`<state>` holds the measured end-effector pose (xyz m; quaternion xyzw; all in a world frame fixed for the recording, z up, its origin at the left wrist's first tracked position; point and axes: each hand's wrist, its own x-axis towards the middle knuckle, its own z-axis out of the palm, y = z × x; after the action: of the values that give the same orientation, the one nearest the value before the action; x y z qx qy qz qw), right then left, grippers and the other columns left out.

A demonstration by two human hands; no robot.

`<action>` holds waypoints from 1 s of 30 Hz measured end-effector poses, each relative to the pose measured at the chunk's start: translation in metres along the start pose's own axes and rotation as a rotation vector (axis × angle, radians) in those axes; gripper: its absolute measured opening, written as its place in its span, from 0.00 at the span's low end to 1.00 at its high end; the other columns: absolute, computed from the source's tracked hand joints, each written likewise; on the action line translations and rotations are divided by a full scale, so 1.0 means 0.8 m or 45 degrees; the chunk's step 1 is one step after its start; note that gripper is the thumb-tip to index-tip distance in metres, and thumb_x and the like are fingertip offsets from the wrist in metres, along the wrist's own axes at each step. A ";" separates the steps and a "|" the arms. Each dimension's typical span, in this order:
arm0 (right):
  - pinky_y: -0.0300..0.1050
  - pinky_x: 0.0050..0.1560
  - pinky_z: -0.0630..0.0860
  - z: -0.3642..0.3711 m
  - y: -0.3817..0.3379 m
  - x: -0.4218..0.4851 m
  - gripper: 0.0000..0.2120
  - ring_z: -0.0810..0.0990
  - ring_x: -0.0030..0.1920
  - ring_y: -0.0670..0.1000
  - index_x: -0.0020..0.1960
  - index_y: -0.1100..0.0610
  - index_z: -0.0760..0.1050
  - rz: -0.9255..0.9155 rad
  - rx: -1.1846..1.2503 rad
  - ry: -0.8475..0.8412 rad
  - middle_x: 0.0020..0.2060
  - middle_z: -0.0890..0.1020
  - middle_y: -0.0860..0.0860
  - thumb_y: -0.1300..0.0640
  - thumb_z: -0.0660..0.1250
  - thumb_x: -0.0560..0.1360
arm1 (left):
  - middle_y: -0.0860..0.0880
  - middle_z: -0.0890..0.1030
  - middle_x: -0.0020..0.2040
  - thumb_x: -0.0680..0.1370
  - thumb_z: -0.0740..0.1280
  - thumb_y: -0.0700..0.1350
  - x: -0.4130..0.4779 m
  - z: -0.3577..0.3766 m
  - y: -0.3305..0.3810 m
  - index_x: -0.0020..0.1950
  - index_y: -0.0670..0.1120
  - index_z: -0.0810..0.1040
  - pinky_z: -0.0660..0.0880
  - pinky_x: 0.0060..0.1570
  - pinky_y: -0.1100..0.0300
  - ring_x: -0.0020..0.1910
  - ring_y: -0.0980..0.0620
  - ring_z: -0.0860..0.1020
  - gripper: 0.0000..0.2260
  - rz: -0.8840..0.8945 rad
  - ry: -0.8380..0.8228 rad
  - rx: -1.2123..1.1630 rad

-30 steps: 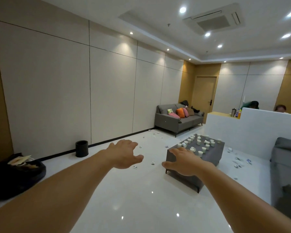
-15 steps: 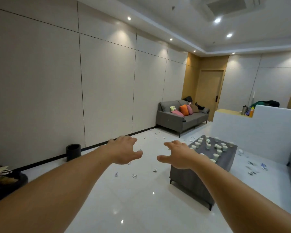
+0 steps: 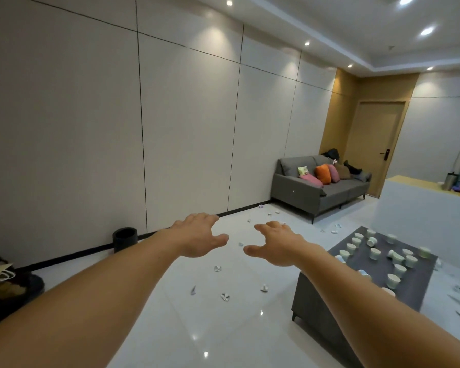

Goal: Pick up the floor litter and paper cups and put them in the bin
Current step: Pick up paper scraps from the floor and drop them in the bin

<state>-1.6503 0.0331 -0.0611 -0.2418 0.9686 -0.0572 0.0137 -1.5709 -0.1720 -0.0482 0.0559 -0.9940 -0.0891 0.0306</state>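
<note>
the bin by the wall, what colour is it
Black; the bin shows best, and only, in the head view.

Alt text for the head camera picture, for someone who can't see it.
Two bare arms reach forward, left hand and right hand open, over a white floor strewn with paper scraps. Paper cups crowd a grey table at right; a black bin stands by the wall.

no legible txt, labels, brands, nos. or signs anywhere

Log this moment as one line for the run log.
left hand: open, empty | right hand: open, empty | paper cups: on coffee table | litter: on floor | bin: by wall
</note>
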 end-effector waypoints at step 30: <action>0.60 0.68 0.63 0.089 0.101 0.843 0.40 0.60 0.74 0.56 0.78 0.46 0.55 -0.036 0.075 -0.170 0.76 0.59 0.50 0.29 0.59 0.73 | 0.49 0.59 0.77 0.77 0.54 0.65 0.800 0.093 -0.216 0.77 0.51 0.54 0.58 0.71 0.44 0.74 0.46 0.58 0.33 -0.045 -0.194 0.172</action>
<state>-2.2798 -0.2202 -0.1404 -0.2582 0.9599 -0.0695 0.0844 -2.1929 -0.4026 -0.1200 0.0684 -0.9960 -0.0265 -0.0506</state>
